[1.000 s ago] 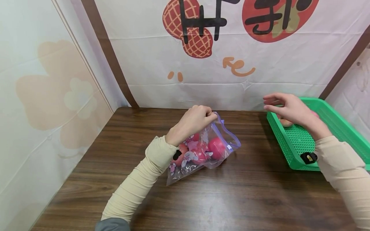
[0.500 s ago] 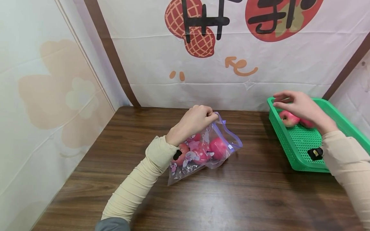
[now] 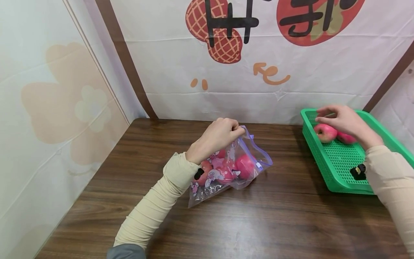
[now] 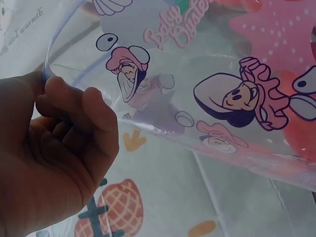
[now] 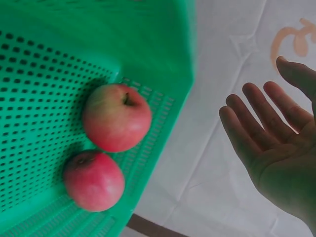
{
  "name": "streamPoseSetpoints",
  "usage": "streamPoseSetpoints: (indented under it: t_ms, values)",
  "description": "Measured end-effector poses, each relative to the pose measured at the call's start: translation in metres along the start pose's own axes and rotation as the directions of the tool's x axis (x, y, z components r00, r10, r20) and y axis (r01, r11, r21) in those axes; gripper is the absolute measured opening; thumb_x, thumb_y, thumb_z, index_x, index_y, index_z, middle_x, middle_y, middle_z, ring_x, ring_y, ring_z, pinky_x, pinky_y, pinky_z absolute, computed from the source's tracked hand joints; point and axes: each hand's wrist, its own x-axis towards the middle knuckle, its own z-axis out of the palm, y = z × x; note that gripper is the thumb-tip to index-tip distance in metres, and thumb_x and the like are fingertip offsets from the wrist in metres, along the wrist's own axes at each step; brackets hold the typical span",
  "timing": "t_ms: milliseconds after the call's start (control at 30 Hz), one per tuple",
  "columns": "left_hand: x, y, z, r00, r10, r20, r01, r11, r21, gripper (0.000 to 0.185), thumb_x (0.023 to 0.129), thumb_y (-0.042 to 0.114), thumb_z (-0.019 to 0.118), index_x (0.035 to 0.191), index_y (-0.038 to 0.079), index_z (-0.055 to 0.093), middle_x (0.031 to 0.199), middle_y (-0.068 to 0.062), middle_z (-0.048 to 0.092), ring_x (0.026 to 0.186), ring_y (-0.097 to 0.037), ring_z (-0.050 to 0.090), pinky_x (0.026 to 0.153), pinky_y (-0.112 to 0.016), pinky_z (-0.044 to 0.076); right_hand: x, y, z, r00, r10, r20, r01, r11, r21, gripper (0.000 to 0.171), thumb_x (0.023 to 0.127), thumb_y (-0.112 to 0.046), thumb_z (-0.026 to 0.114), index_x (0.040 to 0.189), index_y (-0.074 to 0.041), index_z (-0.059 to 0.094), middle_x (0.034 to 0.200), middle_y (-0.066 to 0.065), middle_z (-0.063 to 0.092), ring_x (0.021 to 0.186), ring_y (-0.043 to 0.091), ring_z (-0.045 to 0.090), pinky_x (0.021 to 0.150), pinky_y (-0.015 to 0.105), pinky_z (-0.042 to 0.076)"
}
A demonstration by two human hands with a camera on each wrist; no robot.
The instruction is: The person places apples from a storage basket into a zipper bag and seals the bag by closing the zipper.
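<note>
My left hand (image 3: pixel 221 133) pinches the upper edge of a clear zip bag (image 3: pixel 237 181), which has a purple zip strip and cartoon prints. Several red apples (image 3: pixel 244 166) lie inside the bag on the table. In the left wrist view the curled fingers (image 4: pixel 101 116) grip the bag's rim at the left. My right hand (image 3: pixel 346 120) hovers above the far left part of a green basket (image 3: pixel 333 183), holding nothing. Two apples sit in that basket, a pink-red one (image 5: pixel 117 118) and a redder one (image 5: pixel 94 181). In the right wrist view the right fingers are spread and relaxed.
The brown wooden table (image 3: pixel 155 230) carries the bag and the basket. Behind it hangs a white printed cloth (image 3: pixel 168 64), close to the basket's far end. Another pale cloth wall (image 3: pixel 42 151) borders the left side.
My right hand has shifted right and come further over the basket, so the apples there show more. The left hand keeps its pinch on the bag. The head view has turned slightly.
</note>
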Motion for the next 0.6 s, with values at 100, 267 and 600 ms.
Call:
streamPoseSetpoints:
  t_ms: [100,267,600]
  values:
    - [0.0,0.0,0.0,1.0,0.0,-0.001,0.0,1.0,0.0,0.034,0.092,0.026,0.051,0.061,0.016,0.041,0.057,0.005,0.036,0.054,-0.008,0.032,0.053,-0.024,0.029,0.001,0.008,0.001,0.999,0.016,0.03,-0.015,1.0,-0.007,0.057,0.099,-0.042,0.054,0.14,-0.003,0.05,0.137,0.029,0.054,0.123,0.047,0.053,0.088,0.032,0.048]
    - [-0.001,0.0,-0.001,1.0,-0.001,0.004,0.002,1.0,-0.004,0.034,0.092,0.026,0.051,0.061,0.016,0.041,0.057,0.005,0.035,0.054,-0.008,0.031,0.054,-0.024,0.029,0.002,0.021,0.002,0.998,0.039,0.056,-0.038,0.999,-0.018,0.06,0.1,-0.044,0.05,0.142,0.0,0.047,0.14,0.031,0.049,0.124,0.051,0.05,0.1,0.063,0.039]
    - [-0.001,-0.001,0.0,1.0,-0.009,0.014,0.009,1.0,-0.011,0.034,0.093,0.026,0.051,0.062,0.015,0.041,0.058,0.005,0.035,0.054,-0.008,0.032,0.053,-0.024,0.029,0.007,0.041,0.008,0.992,0.08,0.101,-0.077,0.997,-0.032,0.066,0.1,-0.044,0.051,0.144,0.003,0.041,0.143,0.035,0.044,0.129,0.053,0.043,0.102,0.067,0.034]
